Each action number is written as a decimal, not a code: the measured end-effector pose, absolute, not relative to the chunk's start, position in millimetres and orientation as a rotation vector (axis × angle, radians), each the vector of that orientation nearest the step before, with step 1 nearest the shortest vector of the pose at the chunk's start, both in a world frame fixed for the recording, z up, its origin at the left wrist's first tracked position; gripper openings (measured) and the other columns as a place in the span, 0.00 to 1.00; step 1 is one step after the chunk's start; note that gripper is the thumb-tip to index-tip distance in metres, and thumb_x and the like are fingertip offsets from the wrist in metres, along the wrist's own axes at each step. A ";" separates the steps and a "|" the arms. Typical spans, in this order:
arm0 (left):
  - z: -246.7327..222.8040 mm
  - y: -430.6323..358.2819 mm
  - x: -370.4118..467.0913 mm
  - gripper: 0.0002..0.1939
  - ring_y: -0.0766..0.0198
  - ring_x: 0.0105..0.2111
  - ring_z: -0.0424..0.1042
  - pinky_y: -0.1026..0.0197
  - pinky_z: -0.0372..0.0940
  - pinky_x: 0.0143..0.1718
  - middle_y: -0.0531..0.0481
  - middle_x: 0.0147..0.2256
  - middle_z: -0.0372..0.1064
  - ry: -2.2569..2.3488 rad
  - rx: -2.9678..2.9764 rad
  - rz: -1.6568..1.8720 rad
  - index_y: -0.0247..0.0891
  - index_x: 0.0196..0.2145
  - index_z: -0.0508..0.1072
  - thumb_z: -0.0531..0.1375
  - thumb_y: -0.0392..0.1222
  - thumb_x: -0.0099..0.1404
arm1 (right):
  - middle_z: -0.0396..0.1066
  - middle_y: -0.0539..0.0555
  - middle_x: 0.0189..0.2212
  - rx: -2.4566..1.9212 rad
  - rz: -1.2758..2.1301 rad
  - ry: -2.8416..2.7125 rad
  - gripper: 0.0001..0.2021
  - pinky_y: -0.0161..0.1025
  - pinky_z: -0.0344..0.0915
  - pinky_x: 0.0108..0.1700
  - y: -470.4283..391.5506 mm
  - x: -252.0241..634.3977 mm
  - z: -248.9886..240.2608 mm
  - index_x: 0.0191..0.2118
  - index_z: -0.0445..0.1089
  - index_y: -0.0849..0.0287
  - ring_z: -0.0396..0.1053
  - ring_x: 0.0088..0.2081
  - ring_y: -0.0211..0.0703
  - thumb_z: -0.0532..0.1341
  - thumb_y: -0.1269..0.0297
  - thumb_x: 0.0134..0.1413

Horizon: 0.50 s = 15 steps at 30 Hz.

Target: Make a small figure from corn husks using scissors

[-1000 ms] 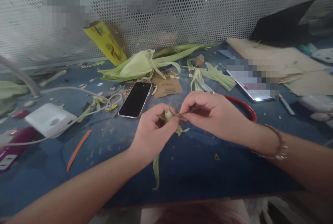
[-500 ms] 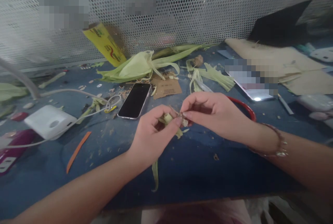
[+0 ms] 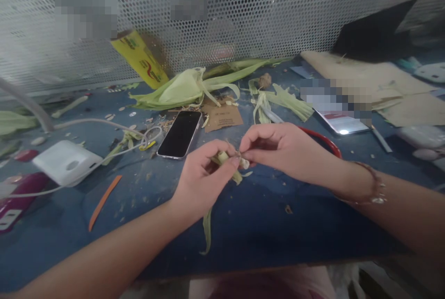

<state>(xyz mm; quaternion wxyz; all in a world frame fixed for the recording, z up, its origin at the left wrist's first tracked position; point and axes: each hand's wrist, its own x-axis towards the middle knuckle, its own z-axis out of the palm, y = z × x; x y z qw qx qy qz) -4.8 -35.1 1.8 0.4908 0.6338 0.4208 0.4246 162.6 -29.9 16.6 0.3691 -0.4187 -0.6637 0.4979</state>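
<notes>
Right of a smartphone (image 3: 180, 134), the left hand (image 3: 204, 173) clasps a rolled corn-husk piece (image 3: 223, 155) above the worktop (image 3: 271, 234) — fingers of the right hand (image 3: 290, 153) pinch its frayed end, both grips barely changed in half a second, suggesting delicate handling.

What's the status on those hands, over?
Left hand holding green husk piece; right hand pinching at it. Dark-screened phone just beyond left hand; red curved object partly behind right hand.
</notes>
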 end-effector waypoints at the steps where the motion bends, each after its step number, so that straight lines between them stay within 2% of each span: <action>1: 2.3 -35.9 -5.1 0.03 0.74 0.20 0.66 0.73 0.63 0.22 0.57 0.21 0.66 1.010 1.530 1.027 0.36 0.24 0.68 0.59 0.33 0.54 | 0.69 0.47 0.24 -1.067 1.246 -1.728 0.01 0.30 0.66 0.30 -29.9 163.1 16.5 0.28 0.68 0.59 0.67 0.26 0.32 0.60 0.71 0.47; 7: 3.9 -36.2 -5.4 0.04 0.73 0.20 0.67 0.71 0.64 0.23 0.56 0.20 0.66 0.979 1.505 1.007 0.36 0.23 0.68 0.58 0.32 0.54 | 0.69 0.48 0.28 -1.052 1.058 -1.842 0.03 0.30 0.65 0.31 -31.0 165.0 13.4 0.29 0.70 0.58 0.67 0.27 0.32 0.59 0.71 0.49; 15: 2.5 -34.4 -5.3 0.04 0.73 0.19 0.65 0.70 0.63 0.22 0.56 0.20 0.64 0.989 1.507 0.962 0.35 0.23 0.68 0.59 0.33 0.53 | 0.68 0.50 0.30 -0.900 0.575 -2.122 0.05 0.32 0.61 0.35 -28.7 169.9 8.1 0.30 0.68 0.58 0.65 0.31 0.34 0.56 0.72 0.54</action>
